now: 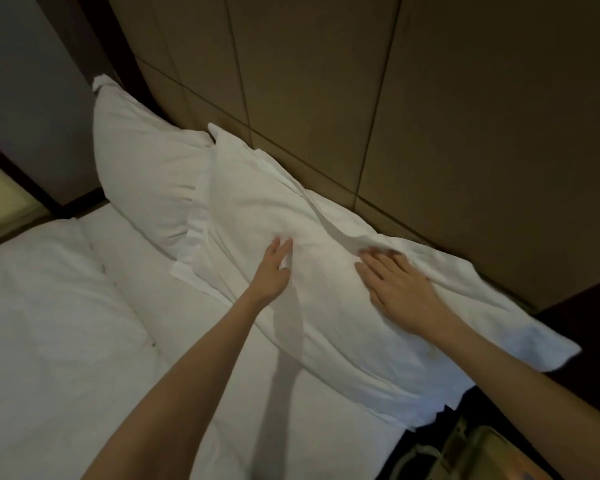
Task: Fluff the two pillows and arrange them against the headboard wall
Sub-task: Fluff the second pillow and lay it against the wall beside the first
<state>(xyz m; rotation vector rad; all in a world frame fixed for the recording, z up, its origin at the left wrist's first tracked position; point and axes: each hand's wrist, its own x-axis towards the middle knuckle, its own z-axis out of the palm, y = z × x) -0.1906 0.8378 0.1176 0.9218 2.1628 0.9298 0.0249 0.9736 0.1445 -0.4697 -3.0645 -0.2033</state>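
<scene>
Two white pillows lean on the brown panelled headboard wall (430, 116). The far pillow (142, 168) stands propped at the upper left corner of the bed. The near pillow (326, 292) lies along the wall, its left end overlapping the far one. My left hand (274, 268) rests flat on the near pillow's middle, fingers straight and slightly apart. My right hand (399, 282) lies palm down on the same pillow further right, fingers spread over a crease. Neither hand grips the fabric.
A white duvet (49, 323) covers the bed to the left and below. A dark gap and a light-coloured bedside object (482, 452) sit at the lower right, beside the mattress edge. A dark frame (42, 202) borders the bed's far left.
</scene>
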